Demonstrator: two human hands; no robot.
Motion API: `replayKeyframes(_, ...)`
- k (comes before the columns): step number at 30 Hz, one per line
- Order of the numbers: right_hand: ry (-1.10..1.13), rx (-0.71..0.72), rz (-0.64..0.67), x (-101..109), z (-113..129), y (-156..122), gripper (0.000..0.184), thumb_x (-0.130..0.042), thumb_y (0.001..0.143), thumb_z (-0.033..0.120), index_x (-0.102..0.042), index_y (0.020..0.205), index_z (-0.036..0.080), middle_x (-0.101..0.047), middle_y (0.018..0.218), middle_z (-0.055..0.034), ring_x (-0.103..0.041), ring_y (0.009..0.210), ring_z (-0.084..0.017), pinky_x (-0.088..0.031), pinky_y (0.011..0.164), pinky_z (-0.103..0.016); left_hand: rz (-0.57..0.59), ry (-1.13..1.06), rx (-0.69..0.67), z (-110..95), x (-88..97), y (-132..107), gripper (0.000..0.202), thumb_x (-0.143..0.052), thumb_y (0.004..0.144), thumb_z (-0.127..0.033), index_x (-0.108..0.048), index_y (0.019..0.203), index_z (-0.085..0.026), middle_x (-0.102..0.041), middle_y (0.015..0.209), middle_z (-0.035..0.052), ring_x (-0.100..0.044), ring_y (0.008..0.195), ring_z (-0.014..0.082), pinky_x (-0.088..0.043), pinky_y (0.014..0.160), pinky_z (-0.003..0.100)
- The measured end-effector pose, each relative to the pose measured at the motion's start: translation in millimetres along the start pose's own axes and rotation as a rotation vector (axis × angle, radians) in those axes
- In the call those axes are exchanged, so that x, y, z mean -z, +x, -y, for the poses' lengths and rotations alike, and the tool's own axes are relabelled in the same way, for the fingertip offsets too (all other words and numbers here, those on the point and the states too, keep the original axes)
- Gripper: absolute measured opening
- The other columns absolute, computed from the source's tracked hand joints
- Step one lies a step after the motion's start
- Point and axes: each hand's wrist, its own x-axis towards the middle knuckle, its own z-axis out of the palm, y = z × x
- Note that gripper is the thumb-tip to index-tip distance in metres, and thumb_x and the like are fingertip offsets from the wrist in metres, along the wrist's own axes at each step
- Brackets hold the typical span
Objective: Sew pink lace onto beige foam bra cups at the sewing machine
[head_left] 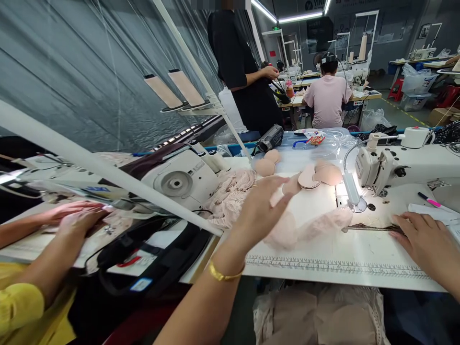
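Observation:
My left hand (264, 211), with a gold bangle on its wrist, is raised above the white sewing table (316, 263). Its fingers are stretched and apart, near a blurred beige pad (292, 184). A small stack of round beige pads (308, 178) lies just beyond. Under and to the right of this hand, a sheer pink lace piece (323, 224) is smeared by motion and reaches toward the needle area of the sewing machine (373, 167). My right hand (426, 244) lies on the table at the right, fingers spread, by a thin dark strip (372, 228).
A heap of pink lace (232, 194) lies left of my left hand. A ruler strip (334, 263) runs along the table's front edge. A white slanted pole (108, 172) crosses the left side. A co-worker's hands (77, 215) work at the neighbouring machine. Fabric (316, 316) hangs below.

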Motion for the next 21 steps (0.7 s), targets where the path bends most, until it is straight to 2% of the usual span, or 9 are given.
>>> replayKeyframes(3,0.243,0.016,0.001,1,23,11,0.042,-0.044,0.109,0.051,-0.073,0.117,0.022,-0.074,0.106,-0.0158,-0.068,0.098,-0.033,-0.054,0.084,-0.047,0.282,-0.061,-0.077,-16,-51.0,5,0.033,-0.057,0.105,-0.033,-0.067,0.133,-0.018,-0.072,0.135,0.0142,-0.066,0.128,0.0309,-0.052,0.112,0.05)
replayKeyframes(7,0.688,-0.087,0.286,2,80,31,0.039,-0.046,0.109,0.05,-0.065,0.136,0.029,-0.073,0.102,-0.0062,-0.068,0.08,-0.022,-0.057,0.07,-0.036,0.517,-0.035,0.006,-35,-102.2,9,0.032,-0.062,0.1,-0.026,-0.069,0.129,-0.014,-0.074,0.122,0.0169,-0.07,0.113,0.0327,-0.056,0.102,0.049)
replayKeyframes(8,0.749,-0.097,0.341,1,91,36,0.039,-0.047,0.109,0.05,-0.063,0.139,0.03,-0.073,0.1,-0.0044,-0.067,0.076,-0.021,-0.056,0.069,-0.036,0.53,-0.05,0.014,-37,-105.7,7,0.031,-0.061,0.099,-0.025,-0.069,0.127,-0.014,-0.074,0.118,0.0161,-0.071,0.109,0.0314,-0.057,0.099,0.047)
replayKeyframes(10,0.811,-0.101,0.384,-3,105,44,0.033,-0.048,0.108,0.049,-0.07,0.121,0.028,-0.071,0.093,-0.0027,-0.065,0.075,-0.021,-0.054,0.069,-0.035,0.569,-0.165,0.037,-40,-102.9,2,0.024,-0.062,0.098,-0.024,-0.071,0.118,-0.015,-0.074,0.11,0.012,-0.071,0.099,0.0268,-0.058,0.091,0.041)
replayKeyframes(13,0.878,-0.149,0.347,-11,108,53,0.035,-0.052,0.106,0.051,-0.063,0.086,0.025,-0.063,0.08,-0.001,-0.06,0.075,-0.021,-0.048,0.068,-0.034,0.817,-0.539,0.188,-39,-87.6,-8,0.017,-0.064,0.095,-0.03,-0.069,0.102,-0.016,-0.069,0.085,0.0027,-0.066,0.074,0.0184,-0.055,0.07,0.03)
replayKeyframes(15,0.964,-0.207,0.301,-14,104,55,0.032,-0.058,0.103,0.05,-0.058,0.085,0.025,-0.06,0.079,0.0005,-0.058,0.076,-0.019,-0.047,0.069,-0.033,0.875,-0.689,0.31,-35,-80.3,-12,0.023,-0.065,0.095,-0.038,-0.067,0.103,-0.016,-0.066,0.08,0.0002,-0.063,0.069,0.0159,-0.052,0.065,0.028)
replayKeyframes(17,1.084,-0.229,0.289,-12,102,56,0.027,-0.063,0.101,0.049,-0.059,0.09,0.025,-0.061,0.084,0.0008,-0.059,0.08,-0.019,-0.049,0.074,-0.033,0.705,-0.699,0.383,-31,-79.8,-12,0.035,-0.07,0.093,-0.044,-0.067,0.113,-0.016,-0.071,0.098,0.006,-0.067,0.086,0.0195,-0.055,0.076,0.032)
replayKeyframes(19,1.22,-0.205,0.353,-4,101,56,0.026,-0.063,0.102,0.05,-0.062,0.095,0.025,-0.062,0.087,0.0001,-0.061,0.082,-0.019,-0.052,0.077,-0.034,0.564,-0.765,0.385,-29,-85.4,-9,0.051,-0.079,0.087,-0.046,-0.065,0.128,-0.018,-0.068,0.128,0.0137,-0.064,0.119,0.0259,-0.053,0.098,0.039)
replayKeyframes(21,1.35,-0.173,0.462,9,102,56,0.028,-0.064,0.102,0.053,-0.065,0.101,0.025,-0.065,0.088,-0.0006,-0.064,0.081,-0.019,-0.055,0.078,-0.035,0.659,-0.985,0.354,-30,-93.5,-6,0.065,-0.087,0.08,-0.047,-0.064,0.136,-0.022,-0.064,0.139,0.0146,-0.058,0.134,0.0278,-0.048,0.108,0.042)
